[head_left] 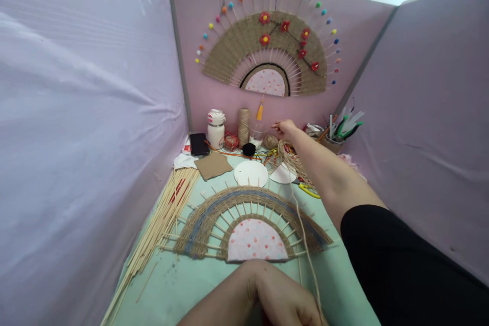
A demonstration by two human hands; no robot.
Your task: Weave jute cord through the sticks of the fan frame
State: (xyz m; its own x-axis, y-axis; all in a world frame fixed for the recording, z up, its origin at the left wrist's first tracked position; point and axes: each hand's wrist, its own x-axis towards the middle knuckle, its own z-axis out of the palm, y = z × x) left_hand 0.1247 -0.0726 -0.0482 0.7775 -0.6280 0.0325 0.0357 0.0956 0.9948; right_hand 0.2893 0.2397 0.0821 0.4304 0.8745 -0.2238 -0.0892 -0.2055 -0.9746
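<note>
My right hand [284, 127] reaches to the back, fingers pointing left and slightly apart, above a ball of twine [271, 142] and beside a clear cup [256, 138]. I see nothing held in it. Low in the view is my left hand [286, 298], bent at the wrist, its fingers curled and partly cut off by the bottom edge. A strand of twine [304, 229] runs from its fingers up across the right part of a woven fan [214, 209]. This fan lies flat, with stick ribs, a blue band and a dotted half-round centre [256, 239].
Thin sticks [160, 224] lie along the left. Behind the fan are cardboard [213, 165], a white disc [251, 174], a phone [199, 143], a bottle [216, 130], a twine spool [243, 127] and yellow-handled scissors [308, 191]. A finished fan [229, 51] hangs on the back panel.
</note>
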